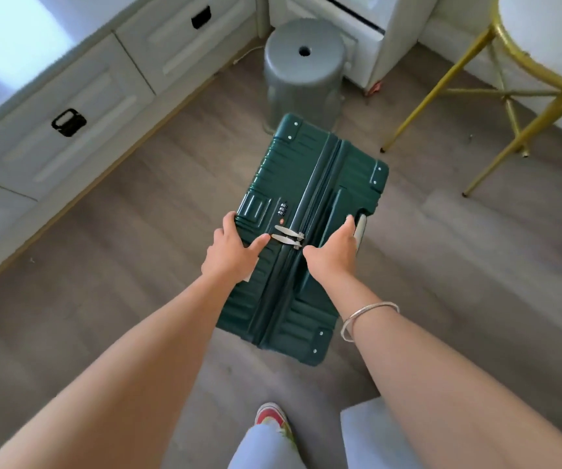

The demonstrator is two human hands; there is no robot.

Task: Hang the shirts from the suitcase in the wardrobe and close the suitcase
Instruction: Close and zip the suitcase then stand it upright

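Note:
A dark green hard-shell suitcase [306, 164] stands on its side on the wooden floor, its two halves together and the zip line running down the upward face. Two silver zipper pulls [288, 236] lie side by side below the combination lock [283, 209]. My left hand [230, 252] grips the suitcase's left edge, fingers curled over it and thumb lying towards the pulls. My right hand [335, 252] holds the right edge beside the grey pull handle [361, 230]. No shirts are in view.
A grey plastic stool [303, 72] stands just behind the suitcase. White drawers [70, 123] with black handles run along the left. A gold-legged stool [442, 93] is at the right, and a white block [374, 434] sits near my foot [271, 416].

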